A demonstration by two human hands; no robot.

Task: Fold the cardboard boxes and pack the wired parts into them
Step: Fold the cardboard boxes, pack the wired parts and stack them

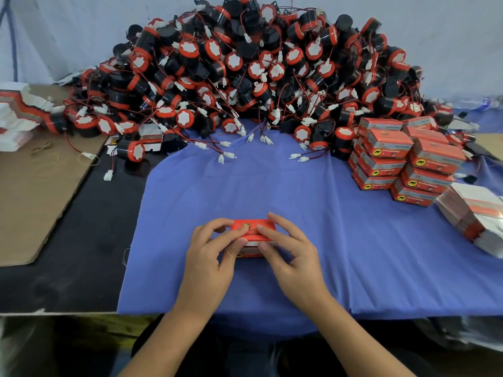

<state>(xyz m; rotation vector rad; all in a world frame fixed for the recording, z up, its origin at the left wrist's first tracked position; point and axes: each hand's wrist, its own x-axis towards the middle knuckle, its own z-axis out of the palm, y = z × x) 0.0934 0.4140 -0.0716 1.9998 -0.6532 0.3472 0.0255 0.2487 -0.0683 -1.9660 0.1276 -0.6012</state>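
pale sheeting is hanging behind the desk (81,254), and a blue cloth (340,240) is lying over its dark top. i am working at the near middle of that cloth, where one small red box (251,227) is sitting between my two grips. my left grip (209,254) is clamping its left end, fingers curling over the top and thumb pressing the near face. my right grip (291,254) is doing the same at the right end, so neither one is apart from the card.

i am judging this box to be light, thin printed card: glossy, a little slippery, stiff along its creases but easy to dent on the flat panels. so i am taking it by the ends and edges and pressing the flaps only lightly. whether a part is inside, i cannot tell.

along the far edge of the cloth the wired parts (258,72) are heaping up high: squat black plastic drums with red rims and white faces, each trailing thin red and black leads ending in a white connector (226,155). they are looking hard and fairly solid, best lifted by the drum, as the leads are tangling.

at the far right of the cloth closed boxes (402,161) are stacking in rows, with flat blanks (473,213) lying at its right edge. left of the cloth a brown cardboard sheet (32,200) is carrying rubber bands (51,159), and more blanks (19,110) are lying beyond it.
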